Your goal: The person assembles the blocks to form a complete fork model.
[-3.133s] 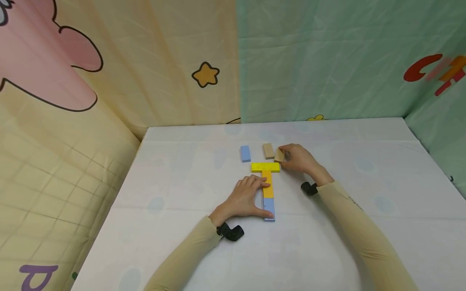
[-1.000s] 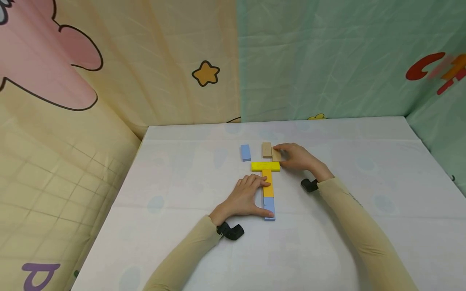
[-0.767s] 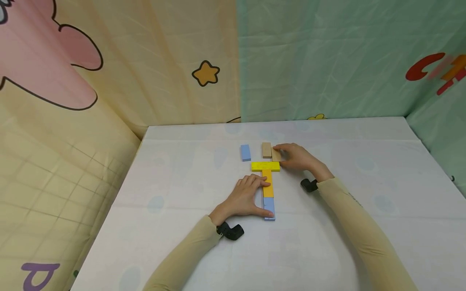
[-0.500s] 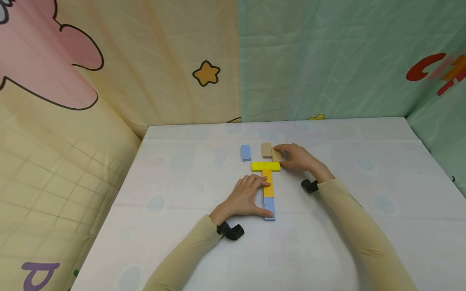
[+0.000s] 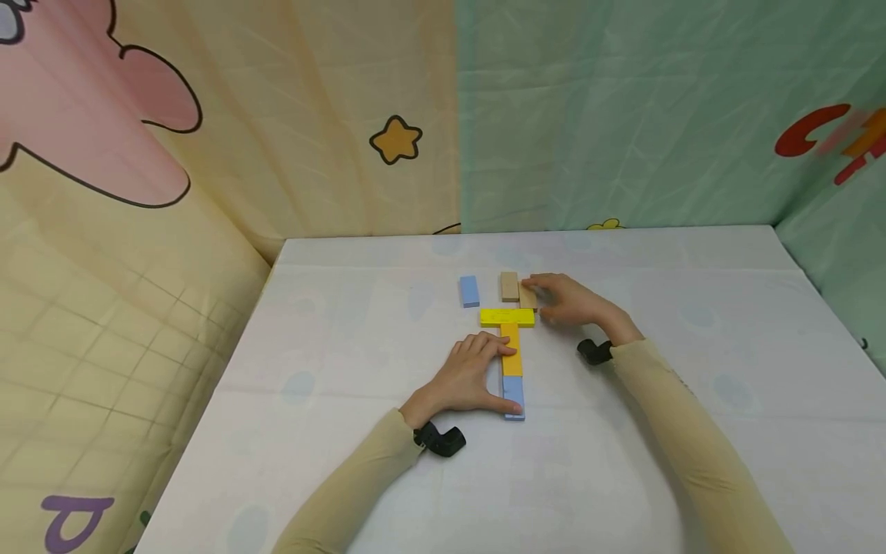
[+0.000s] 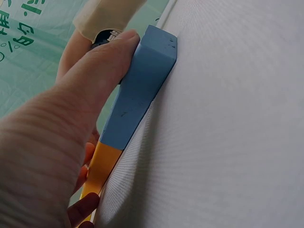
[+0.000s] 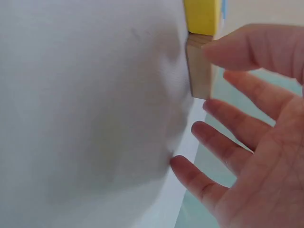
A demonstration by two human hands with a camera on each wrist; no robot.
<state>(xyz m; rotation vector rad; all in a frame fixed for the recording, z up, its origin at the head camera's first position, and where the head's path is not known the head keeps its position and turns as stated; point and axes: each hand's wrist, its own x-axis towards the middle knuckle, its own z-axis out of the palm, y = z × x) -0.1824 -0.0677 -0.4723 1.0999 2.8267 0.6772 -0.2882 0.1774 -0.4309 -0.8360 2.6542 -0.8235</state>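
My left hand (image 5: 469, 377) rests across a column of flat blocks, its thumb on the blue block (image 5: 513, 388) nearest me and its fingertips on the orange block (image 5: 512, 363). A yellow block (image 5: 507, 317) lies crosswise at the column's far end, making a T shape. Beyond it two tan wooden blocks sit side by side, the left one (image 5: 509, 285) slightly farther back than the right one (image 5: 527, 295). My right hand (image 5: 571, 300) is at that right tan block, thumb and fingers spread; the right wrist view shows the tan block (image 7: 199, 71) end to end with the yellow one.
Another blue block (image 5: 469, 291) lies alone left of the tan blocks. Everything stands on a white cloth-covered table (image 5: 644, 477). Printed curtains (image 5: 332, 92) hang behind the table's far edge and at both sides.
My right hand has slid the right tan block leftward and straightened it against the other tan block, then loosened its fingers and drawn back slightly. My left hand has stayed in place.
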